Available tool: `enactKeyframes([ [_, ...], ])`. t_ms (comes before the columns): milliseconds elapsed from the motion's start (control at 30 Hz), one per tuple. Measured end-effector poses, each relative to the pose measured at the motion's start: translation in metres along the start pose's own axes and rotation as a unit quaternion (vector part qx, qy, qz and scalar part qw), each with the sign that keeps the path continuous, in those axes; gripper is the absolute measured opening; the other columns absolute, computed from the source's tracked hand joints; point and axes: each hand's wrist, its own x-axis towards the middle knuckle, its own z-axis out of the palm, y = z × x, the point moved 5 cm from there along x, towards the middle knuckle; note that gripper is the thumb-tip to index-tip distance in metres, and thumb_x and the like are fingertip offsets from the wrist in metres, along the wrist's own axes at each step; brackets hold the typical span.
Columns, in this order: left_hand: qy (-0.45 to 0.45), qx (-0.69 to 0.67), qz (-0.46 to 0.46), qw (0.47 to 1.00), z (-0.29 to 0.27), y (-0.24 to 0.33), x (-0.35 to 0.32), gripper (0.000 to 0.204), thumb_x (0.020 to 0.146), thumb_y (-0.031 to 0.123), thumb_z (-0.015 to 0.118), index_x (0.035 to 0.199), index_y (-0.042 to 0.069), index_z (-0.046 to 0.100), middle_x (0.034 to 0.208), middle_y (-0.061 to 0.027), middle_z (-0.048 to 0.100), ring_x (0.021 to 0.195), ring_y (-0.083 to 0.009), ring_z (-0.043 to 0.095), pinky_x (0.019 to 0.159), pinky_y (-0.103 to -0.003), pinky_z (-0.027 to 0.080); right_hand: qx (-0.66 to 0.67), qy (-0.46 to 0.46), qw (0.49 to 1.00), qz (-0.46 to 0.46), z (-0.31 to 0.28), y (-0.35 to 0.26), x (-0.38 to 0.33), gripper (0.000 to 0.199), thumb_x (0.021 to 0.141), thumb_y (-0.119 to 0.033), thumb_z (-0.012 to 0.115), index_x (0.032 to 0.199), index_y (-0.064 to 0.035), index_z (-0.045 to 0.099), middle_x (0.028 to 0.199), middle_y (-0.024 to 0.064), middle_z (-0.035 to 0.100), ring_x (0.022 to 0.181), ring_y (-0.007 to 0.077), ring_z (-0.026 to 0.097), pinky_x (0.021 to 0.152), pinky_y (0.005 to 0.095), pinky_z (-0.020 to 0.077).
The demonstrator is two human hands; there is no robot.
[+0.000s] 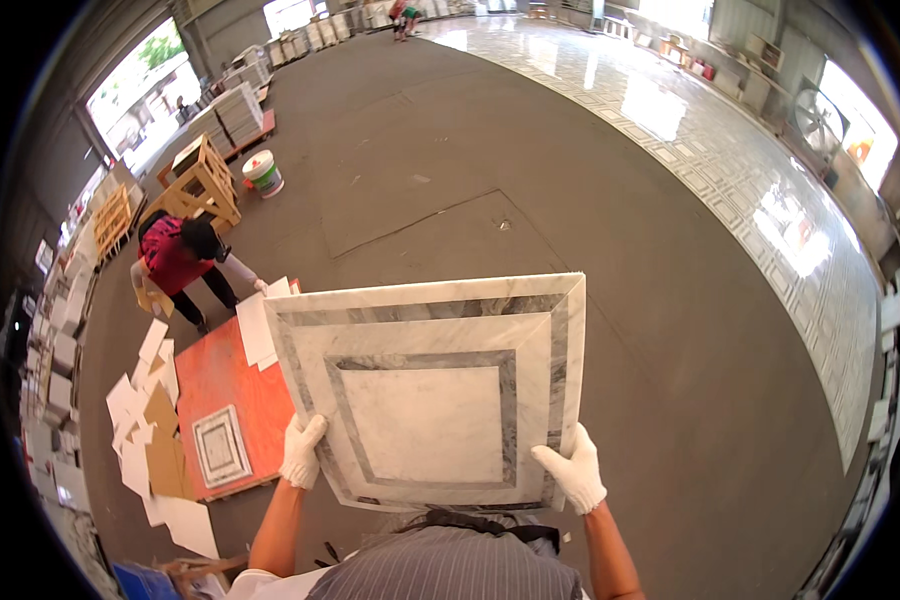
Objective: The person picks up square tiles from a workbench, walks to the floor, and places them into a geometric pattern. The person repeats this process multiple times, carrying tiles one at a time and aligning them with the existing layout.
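One framed marble panel (425, 425): was tilted in front of the person's torso, over the grey floor (690, 420).
Left hand (303, 452): held its left edge, thumb on the face, fingers partly hidden.
Right hand (573, 470): held its right edge near the lower corner, thumb likewise.
Orange board (220, 368): lay at left, bearing another framed panel (221, 446).
Co-worker (183, 250): bent by the board's far end, one hand (261, 286) at white sheets (255, 330).

Smooth, marble-look panel (422, 425) — glossy tiles (715, 150) — matt, cement-like floor (670, 300).
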Motion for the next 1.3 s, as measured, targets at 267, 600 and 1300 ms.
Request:
enactKeyframes([
  [267,0.083,-0.008,0.028,0.996,0.031,-0.014,0.093,0.041,0.088,0.027,0.064,0.118,0.001,0.055,0.107,-0.0051,0.063,0.094,-0.0141,0.059,0.084,-0.031,0.048,-0.061,-0.050,0.997,0.002,0.005,-0.017,0.150,0.037,0.075,-0.017,0.075,0.102,0.0019,0.058,0.090,0.0074,0.065,0.081,0.0131,0.058,0.074,0.0299,0.0492],
  [600,0.082,-0.011,-0.006,0.997,0.139,0.055,0.328,0.041,0.088,0.025,0.063,0.119,0.000,0.055,0.109,-0.0049,0.061,0.096,-0.0121,0.055,0.086,-0.031,0.045,-0.037,-0.011,0.999,-0.006,0.015,-0.084,0.384,0.031,0.074,-0.011,0.073,0.097,0.0018,0.057,0.086,0.0055,0.064,0.076,0.0109,0.056,0.070,0.0281,0.0480],
  [1300,0.271,-0.073,0.043,0.959,0.277,0.126,0.669,0.039,0.089,0.023,0.063,0.119,-0.001,0.056,0.111,-0.0058,0.063,0.099,-0.0150,0.058,0.090,-0.032,0.045,-0.092,-0.228,0.969,-0.004,0.091,-0.182,0.906,0.038,0.076,-0.014,0.074,0.105,0.0027,0.056,0.093,0.0071,0.065,0.083,0.0123,0.058,0.075,0.0284,0.0488],
])
